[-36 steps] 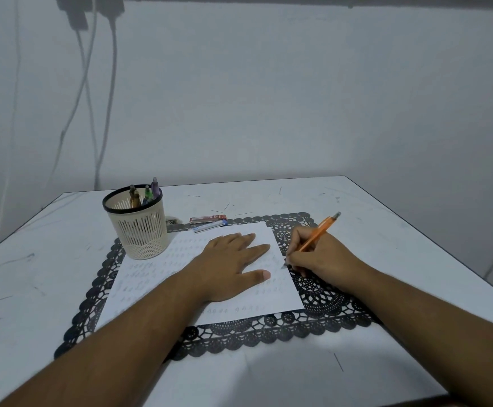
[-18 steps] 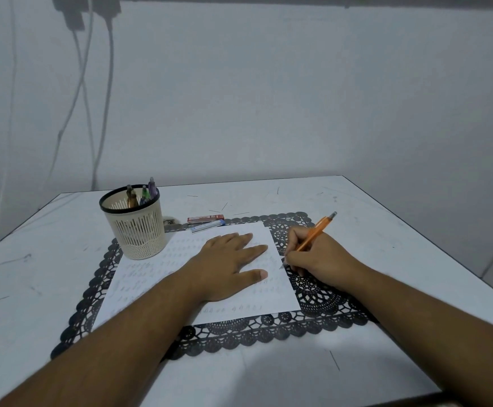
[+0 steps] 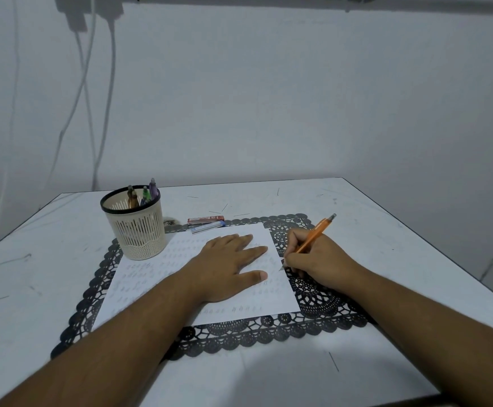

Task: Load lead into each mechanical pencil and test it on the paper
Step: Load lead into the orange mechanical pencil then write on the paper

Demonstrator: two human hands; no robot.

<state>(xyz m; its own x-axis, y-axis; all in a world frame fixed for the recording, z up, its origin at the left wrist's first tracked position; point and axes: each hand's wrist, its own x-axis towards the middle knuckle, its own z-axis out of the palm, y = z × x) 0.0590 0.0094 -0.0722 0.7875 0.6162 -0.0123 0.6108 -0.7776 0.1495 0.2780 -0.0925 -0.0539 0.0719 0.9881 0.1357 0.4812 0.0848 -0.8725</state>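
- Head view: left hand (image 3: 227, 268) lies flat, fingers straight, pressing the paper (image 3: 151, 277) mid-tabletop.
- Right hand (image 3: 318, 262) pinches the orange pencil (image 3: 315, 235) — tip at the paper's right edge.

A mat (image 3: 321, 327) is spread on the table (image 3: 357, 207), and the paper (image 3: 157, 277) is laid on top of it. The left hand (image 3: 227, 268) is rested flat on the paper's middle. Just right of it, a pencil (image 3: 315, 235) is held by the right hand (image 3: 318, 262), tip down at what looks like the paper's right edge. A cup (image 3: 136, 227) of pencils is parked at the paper's far-left corner. Two lead tubes (image 3: 205, 223) are left side by side behind the paper, right of the cup.
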